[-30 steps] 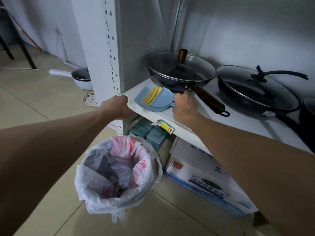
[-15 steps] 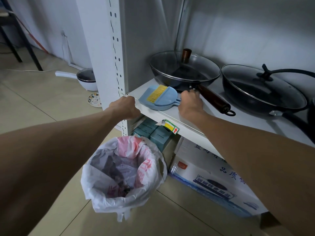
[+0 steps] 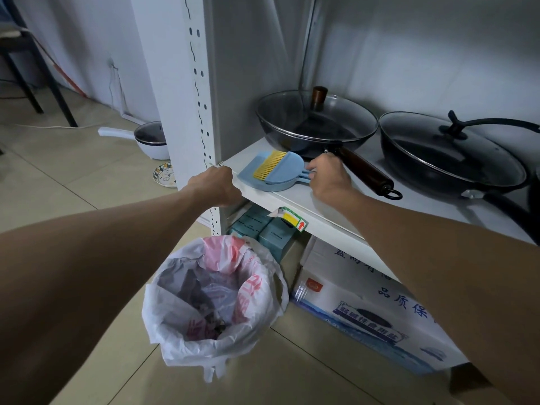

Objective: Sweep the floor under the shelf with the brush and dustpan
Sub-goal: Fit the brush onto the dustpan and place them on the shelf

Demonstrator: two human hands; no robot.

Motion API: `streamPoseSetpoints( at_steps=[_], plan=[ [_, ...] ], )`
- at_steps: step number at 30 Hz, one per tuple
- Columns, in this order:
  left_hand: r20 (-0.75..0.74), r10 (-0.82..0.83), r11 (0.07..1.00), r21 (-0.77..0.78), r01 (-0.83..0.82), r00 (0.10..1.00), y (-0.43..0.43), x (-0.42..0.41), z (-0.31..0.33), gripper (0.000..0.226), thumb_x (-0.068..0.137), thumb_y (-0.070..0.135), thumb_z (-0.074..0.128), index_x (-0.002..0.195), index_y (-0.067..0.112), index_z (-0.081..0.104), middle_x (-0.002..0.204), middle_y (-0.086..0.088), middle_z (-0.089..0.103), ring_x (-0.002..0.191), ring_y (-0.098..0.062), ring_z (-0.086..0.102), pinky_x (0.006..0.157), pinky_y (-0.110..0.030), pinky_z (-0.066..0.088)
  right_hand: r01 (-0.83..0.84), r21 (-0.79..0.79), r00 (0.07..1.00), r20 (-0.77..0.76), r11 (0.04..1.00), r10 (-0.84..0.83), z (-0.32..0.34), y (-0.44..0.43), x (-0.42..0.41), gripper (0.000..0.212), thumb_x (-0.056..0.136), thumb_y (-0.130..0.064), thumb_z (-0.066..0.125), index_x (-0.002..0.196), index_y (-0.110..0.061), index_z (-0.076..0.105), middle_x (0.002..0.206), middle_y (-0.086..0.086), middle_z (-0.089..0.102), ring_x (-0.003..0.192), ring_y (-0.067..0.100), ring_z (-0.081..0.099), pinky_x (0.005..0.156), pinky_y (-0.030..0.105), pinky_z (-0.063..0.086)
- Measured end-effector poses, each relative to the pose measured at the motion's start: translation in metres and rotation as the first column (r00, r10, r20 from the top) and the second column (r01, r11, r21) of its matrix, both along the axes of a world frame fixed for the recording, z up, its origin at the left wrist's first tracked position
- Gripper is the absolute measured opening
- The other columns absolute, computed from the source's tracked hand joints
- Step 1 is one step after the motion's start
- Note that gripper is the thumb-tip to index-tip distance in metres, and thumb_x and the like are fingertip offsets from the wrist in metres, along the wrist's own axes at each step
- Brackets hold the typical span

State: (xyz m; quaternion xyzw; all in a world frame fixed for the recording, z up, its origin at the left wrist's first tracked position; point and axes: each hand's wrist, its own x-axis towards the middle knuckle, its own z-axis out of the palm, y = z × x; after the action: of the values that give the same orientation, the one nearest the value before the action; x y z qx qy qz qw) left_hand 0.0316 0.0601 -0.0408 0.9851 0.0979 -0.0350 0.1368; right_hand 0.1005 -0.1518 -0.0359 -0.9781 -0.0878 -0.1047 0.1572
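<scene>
Far left on the floor we see a small white pot [image 3: 152,141] and a patterned saucer [image 3: 165,174], both untouched. Our left hand [image 3: 216,185] comes next, its grip curled shut over the front corner of the shelf [image 3: 295,200] beside the white upright [image 3: 190,97], steadying us. Below it stands the bin [image 3: 213,299] with its plastic liner, and teal boxes [image 3: 263,229] sit under the shelf. On the shelf board lie the blue dustpan [image 3: 263,176] and the brush [image 3: 280,171] nested inside it, yellow bristles up. Our right hand [image 3: 327,178] has its fingers pinching the paired handles; the set rests flat, not yet lifted. Right of it are two lidded pans [image 3: 317,124], and a printed carton [image 3: 365,302] lies below. We judge this the fetching step: next we lift the pair clear of the wooden pan handle [image 3: 362,169], separate them, and crouch toward the floor
</scene>
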Motion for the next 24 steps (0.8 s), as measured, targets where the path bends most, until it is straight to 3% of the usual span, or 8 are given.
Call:
streamPoseSetpoints(
  at_steps=[7,13,19,24],
  plan=[
    [-0.014,0.015,0.999,-0.049,-0.015,1.000,0.000,-0.007,0.002,0.055,0.090,0.036,0.063,0.136,0.010,0.049,0.127,-0.009,0.060,0.109,-0.031,0.059,0.091,-0.043,0.053,-0.068,0.095,0.997,-0.034,0.993,0.072,0.002,-0.003,-0.002,0.029,0.092,-0.007,0.058,0.117,-0.015,0.070,0.119,0.012,0.063,0.106,0.030,0.062,0.087,0.039,0.055],
    [-0.012,0.009,0.998,-0.064,-0.009,1.000,-0.005,-0.011,0.000,0.053,0.093,0.037,0.058,0.137,0.010,0.048,0.126,-0.010,0.060,0.111,-0.030,0.057,0.093,-0.043,0.052,-0.044,0.113,0.997,-0.056,0.993,0.051,-0.005,-0.001,0.000,0.033,0.094,-0.009,0.055,0.126,-0.014,0.062,0.129,0.015,0.049,0.111,0.032,0.057,0.095,0.044,0.051],
    [-0.013,-0.007,0.999,-0.036,0.006,1.000,-0.011,-0.014,0.002,0.051,0.094,0.036,0.057,0.136,0.009,0.049,0.128,-0.011,0.060,0.113,-0.030,0.056,0.090,-0.039,0.049,-0.033,0.056,0.998,-0.049,0.998,0.035,-0.005,-0.004,-0.002,0.031,0.095,-0.014,0.053,0.125,-0.014,0.060,0.124,0.013,0.057,0.107,0.030,0.058,0.087,0.037,0.051],
    [-0.013,-0.020,0.999,-0.032,0.020,1.000,-0.013,-0.015,0.002,0.051,0.093,0.036,0.057,0.135,0.009,0.049,0.128,-0.010,0.060,0.113,-0.030,0.057,0.091,-0.041,0.052,-0.004,0.021,1.000,-0.019,1.000,0.005,-0.002,-0.008,-0.009,0.022,0.091,-0.018,0.059,0.109,-0.007,0.065,0.107,0.014,0.061,0.085,0.027,0.061,0.073,0.033,0.052]
  ],
)
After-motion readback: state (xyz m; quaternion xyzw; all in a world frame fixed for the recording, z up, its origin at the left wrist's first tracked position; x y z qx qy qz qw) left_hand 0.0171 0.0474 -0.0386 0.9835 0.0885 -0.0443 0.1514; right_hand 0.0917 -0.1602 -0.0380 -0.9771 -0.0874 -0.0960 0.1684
